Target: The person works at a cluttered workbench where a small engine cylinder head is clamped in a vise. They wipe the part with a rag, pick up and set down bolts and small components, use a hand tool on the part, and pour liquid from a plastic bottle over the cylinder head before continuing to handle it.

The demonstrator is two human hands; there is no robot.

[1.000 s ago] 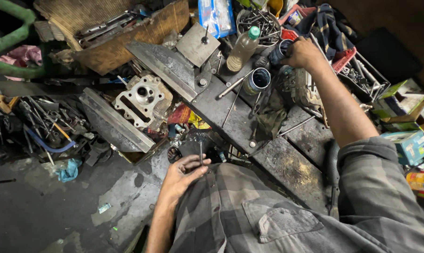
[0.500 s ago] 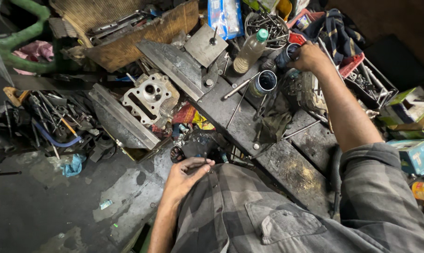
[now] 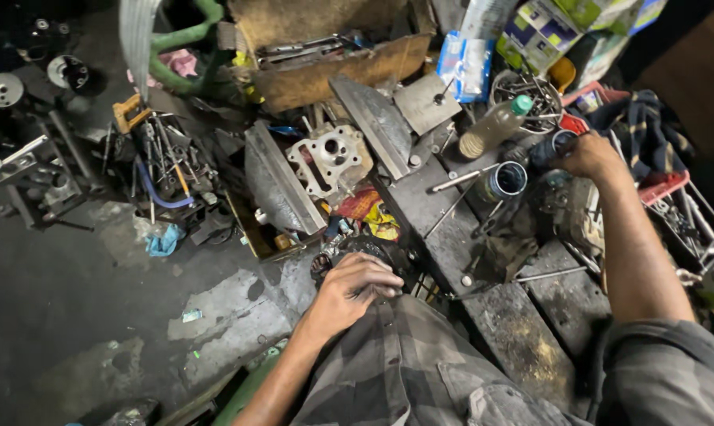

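Observation:
My left hand (image 3: 357, 285) rests with curled fingers on a dark round engine part (image 3: 357, 251) just in front of my knee. My right hand (image 3: 589, 156) reaches out to the far right and is closed around a dark cylindrical can (image 3: 548, 150). Beside that hand stand a shiny metal cylinder sleeve (image 3: 505, 180) and a plastic bottle (image 3: 492, 128) with a green cap lying tilted. A grey cylinder head casting (image 3: 329, 158) lies beyond the left hand. Long metal rods (image 3: 459, 180) lie on the greasy wooden bench (image 3: 522, 323).
A tray of hand tools (image 3: 164, 170) sits at the left on the stained concrete floor (image 3: 73, 276). A green hose (image 3: 187, 67) curls at the back. Cardboard boxes (image 3: 546, 28), a red basket (image 3: 648, 185) with cloth, and a wire bowl of parts (image 3: 534, 95) crowd the right.
The view has swung to the right and closer. My left hand has moved forward from my lap onto the dark round part. My right hand stays at the can.

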